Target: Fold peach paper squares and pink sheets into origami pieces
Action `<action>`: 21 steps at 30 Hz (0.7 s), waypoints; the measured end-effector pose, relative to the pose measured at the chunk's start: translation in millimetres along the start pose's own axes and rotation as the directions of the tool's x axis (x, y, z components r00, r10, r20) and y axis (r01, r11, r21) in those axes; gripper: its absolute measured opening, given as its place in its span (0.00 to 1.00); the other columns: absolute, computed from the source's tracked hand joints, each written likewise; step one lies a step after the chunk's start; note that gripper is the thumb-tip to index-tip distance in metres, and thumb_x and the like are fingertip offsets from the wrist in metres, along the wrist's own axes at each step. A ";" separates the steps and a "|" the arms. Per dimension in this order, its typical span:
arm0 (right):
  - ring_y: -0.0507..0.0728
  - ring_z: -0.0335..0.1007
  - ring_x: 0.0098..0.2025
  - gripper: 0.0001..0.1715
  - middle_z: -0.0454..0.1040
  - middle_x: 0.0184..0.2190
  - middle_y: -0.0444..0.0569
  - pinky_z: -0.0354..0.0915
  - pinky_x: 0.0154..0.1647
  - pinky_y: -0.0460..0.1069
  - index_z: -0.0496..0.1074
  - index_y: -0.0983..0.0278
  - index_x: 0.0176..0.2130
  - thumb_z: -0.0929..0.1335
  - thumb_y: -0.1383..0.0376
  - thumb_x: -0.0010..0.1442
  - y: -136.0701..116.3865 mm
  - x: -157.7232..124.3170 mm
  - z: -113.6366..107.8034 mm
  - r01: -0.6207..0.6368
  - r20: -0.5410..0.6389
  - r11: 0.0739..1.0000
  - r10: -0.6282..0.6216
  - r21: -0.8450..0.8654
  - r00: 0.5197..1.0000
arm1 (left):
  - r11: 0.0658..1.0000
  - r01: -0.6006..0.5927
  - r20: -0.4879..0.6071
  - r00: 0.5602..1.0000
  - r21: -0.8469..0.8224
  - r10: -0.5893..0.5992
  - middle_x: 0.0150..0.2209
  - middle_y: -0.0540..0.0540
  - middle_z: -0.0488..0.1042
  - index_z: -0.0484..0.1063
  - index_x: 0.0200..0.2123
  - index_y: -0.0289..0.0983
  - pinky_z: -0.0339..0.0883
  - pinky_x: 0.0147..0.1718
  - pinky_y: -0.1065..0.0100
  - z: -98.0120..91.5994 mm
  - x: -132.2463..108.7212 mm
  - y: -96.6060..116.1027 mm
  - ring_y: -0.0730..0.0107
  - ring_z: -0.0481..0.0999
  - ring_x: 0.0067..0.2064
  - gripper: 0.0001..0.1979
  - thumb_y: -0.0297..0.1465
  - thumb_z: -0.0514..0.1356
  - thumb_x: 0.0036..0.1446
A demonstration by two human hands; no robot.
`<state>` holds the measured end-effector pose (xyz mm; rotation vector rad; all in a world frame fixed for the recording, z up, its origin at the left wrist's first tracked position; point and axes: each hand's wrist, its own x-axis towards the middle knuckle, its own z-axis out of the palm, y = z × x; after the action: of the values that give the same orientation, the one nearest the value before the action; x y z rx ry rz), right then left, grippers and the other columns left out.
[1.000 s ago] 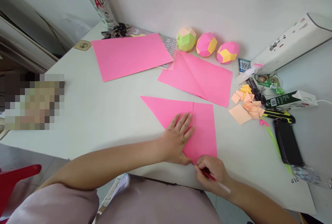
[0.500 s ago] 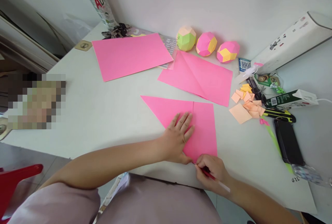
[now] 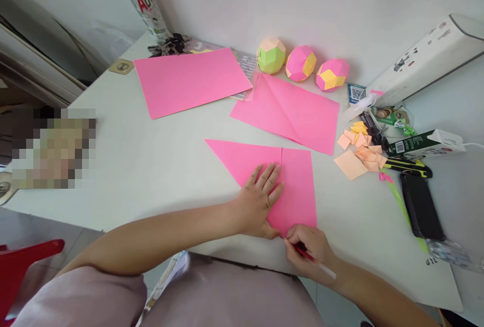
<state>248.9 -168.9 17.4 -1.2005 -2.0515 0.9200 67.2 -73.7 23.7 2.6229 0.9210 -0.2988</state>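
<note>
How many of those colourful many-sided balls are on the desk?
3, in a row by the wall: a green-and-peach ball on the left, the middle pink-and-yellow ball, and the right-hand pink-and-yellow ball. Any others would be hidden.

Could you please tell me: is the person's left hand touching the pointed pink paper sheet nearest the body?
Touching. The head view shows the left hand laid flat, its fingers spread upon the pointed pink paper sheet, covering part of it.
</note>
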 end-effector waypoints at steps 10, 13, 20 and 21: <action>0.47 0.58 0.20 0.11 0.64 0.20 0.39 0.56 0.20 0.42 0.58 0.61 0.26 0.62 0.73 0.57 -2.0 0.2 -0.7 0.000 0.010 1.000 0.000 0.016 1.000 | 1.000 -0.007 0.000 1.000 -0.021 0.007 0.67 0.28 0.32 0.44 0.65 0.26 0.24 0.60 0.41 -1.2 0.0 0.2 0.38 0.23 0.66 0.56 0.63 0.49 0.46; 0.47 0.59 0.20 0.10 0.66 0.20 0.40 0.57 0.20 0.43 0.60 0.61 0.26 0.63 0.71 0.58 -1.9 2.8 -5.8 -0.078 0.013 0.991 0.077 0.111 0.997 | 1.000 -0.008 -0.008 1.000 -0.026 0.008 0.67 0.28 0.31 0.44 0.65 0.25 0.23 0.60 0.41 -0.7 0.1 0.1 0.38 0.23 0.66 0.56 0.63 0.49 0.46; 0.49 0.65 0.25 0.05 0.72 0.33 0.47 0.63 0.24 0.46 0.68 0.62 0.32 0.69 0.65 0.57 20.1 15.1 -48.4 -0.154 -0.561 0.951 0.283 0.267 0.778 | 0.998 -0.061 -0.089 0.994 0.004 0.061 0.67 0.28 0.32 0.44 0.65 0.25 0.24 0.60 0.40 10.5 -1.0 -5.8 0.38 0.24 0.66 0.56 0.63 0.49 0.47; 0.49 0.65 0.24 0.05 0.72 0.33 0.46 0.63 0.24 0.46 0.69 0.62 0.33 0.70 0.64 0.57 23.0 16.1 -56.1 -0.153 -0.634 0.956 0.282 0.251 0.720 | 0.997 -0.073 -0.102 0.992 0.010 0.074 0.67 0.27 0.32 0.45 0.65 0.25 0.24 0.60 0.40 11.6 -1.7 -7.0 0.38 0.24 0.66 0.55 0.63 0.49 0.48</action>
<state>296.0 -131.3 34.5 -1.4306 -1.2396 0.6238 60.5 -73.9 11.8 2.6920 0.8538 -0.1507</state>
